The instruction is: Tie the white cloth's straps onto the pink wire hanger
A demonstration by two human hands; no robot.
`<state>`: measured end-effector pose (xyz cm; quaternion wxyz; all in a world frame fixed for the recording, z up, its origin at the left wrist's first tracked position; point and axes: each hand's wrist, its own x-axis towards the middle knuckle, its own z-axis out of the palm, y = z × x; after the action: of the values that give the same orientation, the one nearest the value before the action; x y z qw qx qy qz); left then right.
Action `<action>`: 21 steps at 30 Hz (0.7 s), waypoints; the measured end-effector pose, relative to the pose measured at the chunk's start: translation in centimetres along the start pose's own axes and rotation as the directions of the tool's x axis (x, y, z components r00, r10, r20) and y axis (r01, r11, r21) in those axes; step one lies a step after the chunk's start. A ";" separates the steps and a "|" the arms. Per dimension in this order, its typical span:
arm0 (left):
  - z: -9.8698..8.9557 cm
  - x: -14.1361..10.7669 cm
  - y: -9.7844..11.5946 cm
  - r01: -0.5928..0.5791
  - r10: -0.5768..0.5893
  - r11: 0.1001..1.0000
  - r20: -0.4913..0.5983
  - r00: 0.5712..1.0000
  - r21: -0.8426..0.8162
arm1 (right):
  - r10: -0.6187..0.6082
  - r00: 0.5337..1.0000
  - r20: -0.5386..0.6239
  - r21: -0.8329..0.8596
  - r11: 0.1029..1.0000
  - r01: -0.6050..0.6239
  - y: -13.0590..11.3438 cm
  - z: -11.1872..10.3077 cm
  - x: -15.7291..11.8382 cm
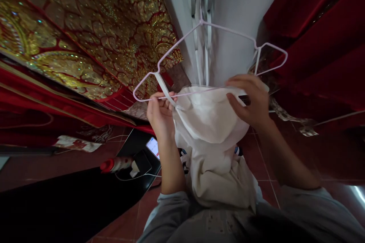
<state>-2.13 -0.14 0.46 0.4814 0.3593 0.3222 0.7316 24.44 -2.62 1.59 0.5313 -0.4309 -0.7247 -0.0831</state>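
Observation:
A pale pink wire clothes hanger hangs by its hook in front of me. From its notches run two white straps of a white sleeveless garment, whose body drapes down toward my lap. My left hand is closed round the hanger's lower bar at the left end, close to the left strap. At the garment's upper right edge is my right hand, its thumb and fingers curved but apart, touching or nearly touching the cloth. The lower end of the right strap is partly hidden by that hand.
Gold-sequined red garments hang at left, dark red cloth at right. Metal hangers or rails run along the pale wall. On a black bench lie a lit phone, a red-capped bottle, a dark device and a cable.

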 end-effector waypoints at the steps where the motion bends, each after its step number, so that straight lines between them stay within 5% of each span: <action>1: 0.4 -0.4 -0.1 -0.036 0.037 0.999 -0.003 0.999 0.010 | 0.067 0.991 -0.116 -0.013 0.998 -0.069 0.4 -0.4 0.0; 3: 0.9 -0.6 0.1 -0.096 0.096 0.994 -0.003 0.995 0.043 | 0.226 0.936 -0.270 0.005 0.972 -0.233 1.5 -1.3 0.3; 4: 0.9 -0.5 0.2 -0.117 0.117 0.991 -0.004 0.993 0.059 | 0.306 0.919 -0.251 0.041 0.951 -0.305 1.9 -1.7 0.6; 7: 0.8 0.1 0.4 -0.163 0.165 0.982 -0.010 0.986 0.097 | 0.401 0.916 0.020 0.162 0.902 -0.399 2.4 -2.1 1.7; 9: 0.6 0.3 0.4 -0.181 0.183 0.978 -0.015 0.983 0.107 | 0.371 0.925 0.087 0.261 0.887 -0.380 2.4 -1.8 2.5; 13: 0.5 0.1 0.4 -0.188 0.193 0.975 -0.030 0.981 0.118 | 0.383 0.895 -0.229 0.409 0.872 -0.269 4.5 -0.9 3.0; 16: 0.3 0.2 0.8 -0.186 0.191 0.975 -0.029 0.981 0.121 | 0.288 0.792 -0.538 0.366 0.927 -0.089 7.4 -1.0 1.8; 19: 0.1 0.4 1.0 -0.199 0.201 0.974 -0.014 0.979 0.107 | 0.137 0.663 -0.736 0.227 0.972 0.051 7.2 -1.2 0.5; 21: 0.2 0.5 0.9 -0.215 0.216 0.972 -0.007 0.976 0.100 | 0.078 0.742 -0.666 0.170 0.984 0.049 5.1 -1.0 0.0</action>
<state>-2.50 0.10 1.40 0.3778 0.4089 0.3215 0.7660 28.78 -0.06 0.29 0.7925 -0.3294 -0.4865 -0.1637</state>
